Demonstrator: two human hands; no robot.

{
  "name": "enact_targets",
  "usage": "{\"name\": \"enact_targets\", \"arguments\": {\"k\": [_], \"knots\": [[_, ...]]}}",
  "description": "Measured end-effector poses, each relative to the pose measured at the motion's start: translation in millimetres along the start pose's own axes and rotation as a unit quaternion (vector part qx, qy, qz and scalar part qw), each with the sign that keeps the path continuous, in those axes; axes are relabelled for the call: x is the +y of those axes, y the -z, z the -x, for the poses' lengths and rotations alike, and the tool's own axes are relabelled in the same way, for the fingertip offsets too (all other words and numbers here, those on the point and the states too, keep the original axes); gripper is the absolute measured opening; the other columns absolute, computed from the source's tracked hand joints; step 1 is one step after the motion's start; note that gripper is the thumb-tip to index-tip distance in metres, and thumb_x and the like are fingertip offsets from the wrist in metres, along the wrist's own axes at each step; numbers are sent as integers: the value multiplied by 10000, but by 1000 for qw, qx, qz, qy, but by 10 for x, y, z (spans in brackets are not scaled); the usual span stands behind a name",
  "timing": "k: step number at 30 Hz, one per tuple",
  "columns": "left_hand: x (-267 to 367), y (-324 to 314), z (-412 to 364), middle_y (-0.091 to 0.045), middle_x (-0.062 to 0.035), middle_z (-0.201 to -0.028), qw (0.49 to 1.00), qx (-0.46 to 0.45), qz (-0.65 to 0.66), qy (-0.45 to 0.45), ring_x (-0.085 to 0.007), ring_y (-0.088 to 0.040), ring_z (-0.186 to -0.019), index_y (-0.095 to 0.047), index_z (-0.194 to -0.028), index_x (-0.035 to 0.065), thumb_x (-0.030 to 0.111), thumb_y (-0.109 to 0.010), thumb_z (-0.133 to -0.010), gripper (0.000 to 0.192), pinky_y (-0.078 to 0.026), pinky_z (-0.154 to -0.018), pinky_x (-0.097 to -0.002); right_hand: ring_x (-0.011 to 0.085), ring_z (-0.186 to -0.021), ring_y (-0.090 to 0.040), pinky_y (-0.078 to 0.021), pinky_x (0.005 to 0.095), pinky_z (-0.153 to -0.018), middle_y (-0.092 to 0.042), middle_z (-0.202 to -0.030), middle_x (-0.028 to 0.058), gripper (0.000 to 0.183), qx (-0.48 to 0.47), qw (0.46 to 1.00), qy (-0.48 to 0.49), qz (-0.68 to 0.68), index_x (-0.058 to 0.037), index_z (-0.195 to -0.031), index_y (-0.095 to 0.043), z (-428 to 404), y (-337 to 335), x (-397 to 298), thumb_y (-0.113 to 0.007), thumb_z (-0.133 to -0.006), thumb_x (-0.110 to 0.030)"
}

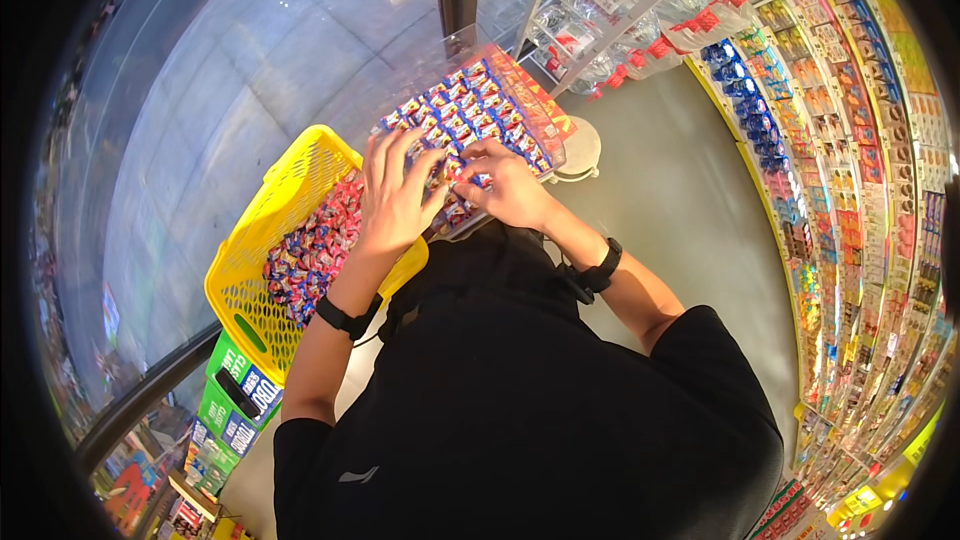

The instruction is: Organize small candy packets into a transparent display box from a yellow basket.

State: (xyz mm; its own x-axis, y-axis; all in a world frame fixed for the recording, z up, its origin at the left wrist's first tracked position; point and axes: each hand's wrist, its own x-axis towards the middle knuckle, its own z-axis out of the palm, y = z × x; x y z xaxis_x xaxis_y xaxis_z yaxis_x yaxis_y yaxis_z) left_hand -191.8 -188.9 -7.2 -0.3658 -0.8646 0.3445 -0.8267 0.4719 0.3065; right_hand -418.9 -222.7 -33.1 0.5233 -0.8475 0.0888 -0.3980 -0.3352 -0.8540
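Note:
In front of me is a clear plastic display box [551, 165] with small wrapped candies [454, 116] set out in neat rows, their wrappers blue, red and white. My left hand [397, 191] hovers over the left part of these rows, fingers spread and thumb apart. From the right, my right hand [506, 184] reaches in with thumb and index finger close together at a candy near the front; whether they grip it is unclear. Beside my left forearm a yellow perforated plastic basket [244, 255] holds a loose heap of similar wrapped candies [319, 247].
A glass window [247, 67] with a dark frame borders the left side. Large water bottles [637, 37] fill a metal rack beyond the box. Shelves of packaged goods [832, 165] line the right. Under the basket are green beer cartons [232, 405], with a black phone-like object [237, 392] on them.

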Motion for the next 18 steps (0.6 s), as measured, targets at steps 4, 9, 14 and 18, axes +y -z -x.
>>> {"name": "enact_targets", "arguments": {"k": [4,9,14,18], "knots": [[-24,-230,-215,-592,-156,-1443,996,-8,66,63,-393,-466,-1406,-774,-1123,82,298,-870,-873,344,-370,-1183,-557,331,-1163,-677,-554,435,-981,-670,-1272,125,186,107,993,9,55,-53,-1006,-807,66,56,129,-868,-874,-170],[89,-445,-532,-700,-142,-1329,979,-16,135,153,-360,-581,-1308,-830,-1067,97,351,-898,-848,342,-427,-1137,-503,328,-1146,-655,-541,452,-979,-679,-1238,100,172,148,985,20,84,-118,-989,-855,85,209,303,-880,-822,-151],[148,-664,-678,-742,-138,-1234,970,2,161,180,-334,-639,-1247,-836,-1001,82,416,-924,-805,398,-475,-1076,-490,321,-1140,-650,-565,453,-942,-676,-1257,80,179,168,980,22,108,-136,-986,-863,114,363,407,-887,-808,-143],[277,-730,-756,-725,-130,-1284,961,3,205,186,-342,-627,-1264,-825,-964,71,376,-951,-783,376,-475,-1082,-488,321,-1132,-650,-582,453,-931,-672,-1268,68,204,187,976,16,108,-142,-995,-865,161,444,395,-897,-793,-149]]}}
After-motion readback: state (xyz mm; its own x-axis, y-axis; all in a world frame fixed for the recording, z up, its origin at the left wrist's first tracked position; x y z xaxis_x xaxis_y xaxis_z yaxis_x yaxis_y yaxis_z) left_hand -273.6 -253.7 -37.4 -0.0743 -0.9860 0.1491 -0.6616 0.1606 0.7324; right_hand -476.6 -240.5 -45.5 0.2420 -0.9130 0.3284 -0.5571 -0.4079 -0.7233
